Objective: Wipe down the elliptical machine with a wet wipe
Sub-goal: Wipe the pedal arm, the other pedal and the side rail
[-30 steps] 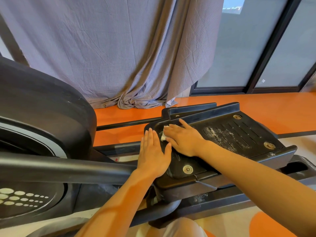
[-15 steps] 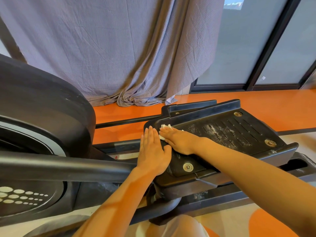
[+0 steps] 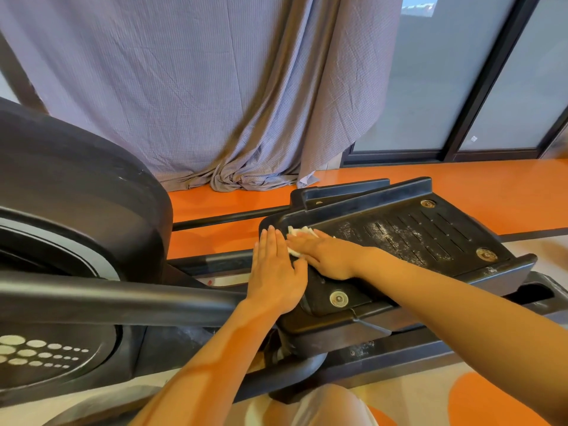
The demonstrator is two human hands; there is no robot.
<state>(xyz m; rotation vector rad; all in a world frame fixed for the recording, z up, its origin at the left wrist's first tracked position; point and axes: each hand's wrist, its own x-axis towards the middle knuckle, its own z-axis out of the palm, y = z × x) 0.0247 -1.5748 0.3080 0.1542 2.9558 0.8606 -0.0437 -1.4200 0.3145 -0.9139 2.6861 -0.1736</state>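
The black foot pedal (image 3: 408,232) of the elliptical machine lies in the middle of the view, its ribbed top streaked with white dust. My right hand (image 3: 325,256) lies flat on the pedal's front left corner, fingers straight, pressing a white wet wipe (image 3: 299,233) that shows beyond and under the fingertips. My left hand (image 3: 276,269) rests flat with straight fingers on the pedal's front rim, right beside the right hand.
The machine's big black flywheel housing (image 3: 80,195) fills the left side, with a black crank arm (image 3: 107,298) running to the pedal. A grey curtain (image 3: 199,87) hangs behind on the orange floor (image 3: 491,192). Dark-framed glass doors (image 3: 445,87) stand at the right.
My right hand has flattened and slid the wipe a little further toward the pedal's front left corner, so more of the wipe shows. My left hand has stayed in place.
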